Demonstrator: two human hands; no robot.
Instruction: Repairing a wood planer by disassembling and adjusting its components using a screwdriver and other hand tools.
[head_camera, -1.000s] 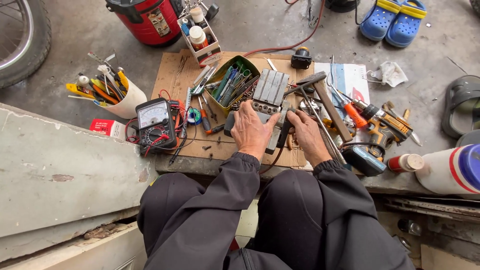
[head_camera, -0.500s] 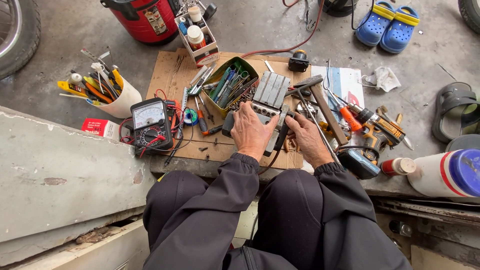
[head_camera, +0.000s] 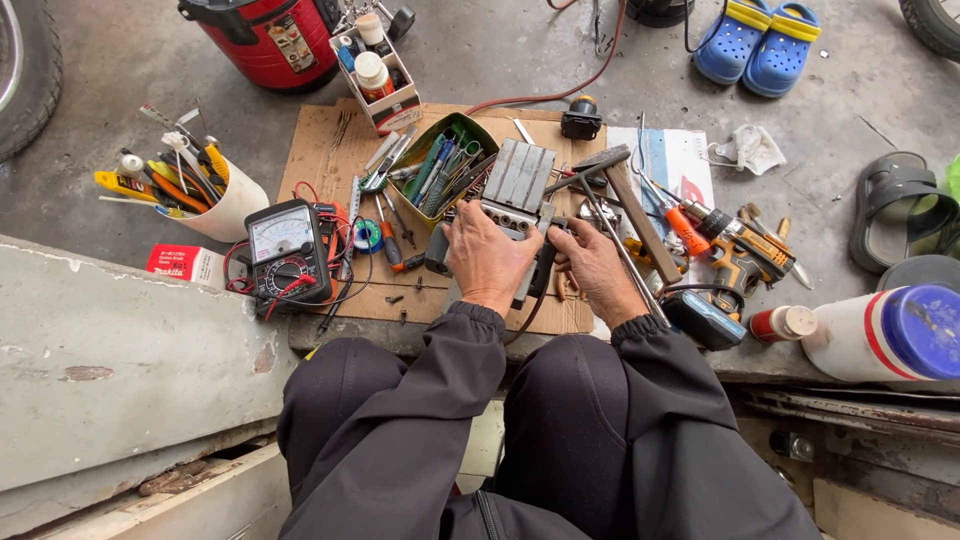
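Note:
My left hand (head_camera: 488, 258) lies over a grey metal power-tool body (head_camera: 518, 190) with a ribbed top, resting on a cardboard sheet (head_camera: 330, 150) on the ground. Its fingers wrap the near end of the tool. My right hand (head_camera: 598, 270) sits just to the right, fingers curled at the tool's side by a dark handle part; what it pinches is hidden. A black cable runs from under the hands toward my lap. A hammer (head_camera: 625, 195) lies just beyond my right hand.
An analog multimeter (head_camera: 288, 255) with red leads, a green tin of screwdrivers (head_camera: 445, 165), a white cup of tools (head_camera: 215, 200), a cordless drill (head_camera: 735, 262), a red canister (head_camera: 265, 35), blue clogs (head_camera: 758, 40), a white-and-blue bottle (head_camera: 890, 335) and a concrete ledge (head_camera: 120, 370) surround me.
The view has shifted slightly. Both hands stay on the grey tool, with the right hand's fingers moved a little closer to its side.

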